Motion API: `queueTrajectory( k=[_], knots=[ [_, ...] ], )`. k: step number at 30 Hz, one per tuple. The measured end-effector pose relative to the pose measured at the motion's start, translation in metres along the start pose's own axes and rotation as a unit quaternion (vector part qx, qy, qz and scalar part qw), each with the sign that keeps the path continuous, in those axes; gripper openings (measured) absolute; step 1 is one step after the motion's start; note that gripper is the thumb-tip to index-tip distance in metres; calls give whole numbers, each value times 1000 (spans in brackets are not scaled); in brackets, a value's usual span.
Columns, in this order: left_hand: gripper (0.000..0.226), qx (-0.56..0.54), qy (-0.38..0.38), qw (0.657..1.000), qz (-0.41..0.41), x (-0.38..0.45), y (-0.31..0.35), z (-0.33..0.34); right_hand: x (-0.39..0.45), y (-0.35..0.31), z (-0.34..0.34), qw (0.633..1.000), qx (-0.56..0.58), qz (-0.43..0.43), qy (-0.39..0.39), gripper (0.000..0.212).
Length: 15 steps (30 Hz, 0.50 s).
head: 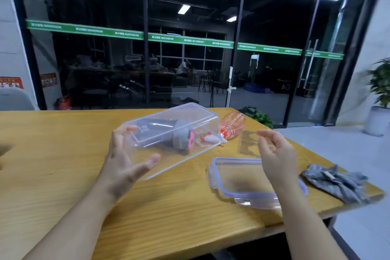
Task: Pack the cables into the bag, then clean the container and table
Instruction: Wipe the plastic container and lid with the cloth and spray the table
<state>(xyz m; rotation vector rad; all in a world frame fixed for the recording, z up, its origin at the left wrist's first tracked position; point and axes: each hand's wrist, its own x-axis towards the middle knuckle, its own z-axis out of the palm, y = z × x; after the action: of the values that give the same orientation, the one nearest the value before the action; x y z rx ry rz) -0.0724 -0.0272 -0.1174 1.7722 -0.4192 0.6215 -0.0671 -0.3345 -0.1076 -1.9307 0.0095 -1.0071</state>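
The left hand [126, 160] is gripping the clear plastic container [168, 133] at centre frame, its fingers [128, 127] curling over the near rim and the thumb under the wall, tilting it above the wooden table [52, 154]. The right hand [276, 154] is hovering right of centre, fingers loosely spread and holding nothing, over the blue-rimmed lid [249, 179] lying flat on the table. A pink spray bottle [233, 125] is lying behind the container. A grey cloth [337, 183] is lying crumpled at the table's right edge.
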Motion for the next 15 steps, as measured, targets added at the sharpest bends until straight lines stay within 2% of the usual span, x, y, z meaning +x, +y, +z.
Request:
queueTrajectory(
  k=[2, 5, 8, 11, 15],
  knots=[
    [76, -14, -6, 1000, 2, -2, 4, 6, 0, 23, -26, 992, -116, 6, 58, 22],
    [76, -68, -19, 997, 6, -4, 10, 13, 3, 57, -54, 969, -230, 36, 79, 29],
    [74, -87, -29, 996, -1, -5, 12, 15, 6, 90, -73, 930, -358, 76, 37, 45],
    [67, -71, -31, 997, -1, -6, 10, 18, 5, 103, -82, 881, -436, 179, -46, 60],
    [66, -65, -34, 997, -3, -5, 8, 19, 8, 106, -84, 869, -445, 209, -51, 52]
  ],
)
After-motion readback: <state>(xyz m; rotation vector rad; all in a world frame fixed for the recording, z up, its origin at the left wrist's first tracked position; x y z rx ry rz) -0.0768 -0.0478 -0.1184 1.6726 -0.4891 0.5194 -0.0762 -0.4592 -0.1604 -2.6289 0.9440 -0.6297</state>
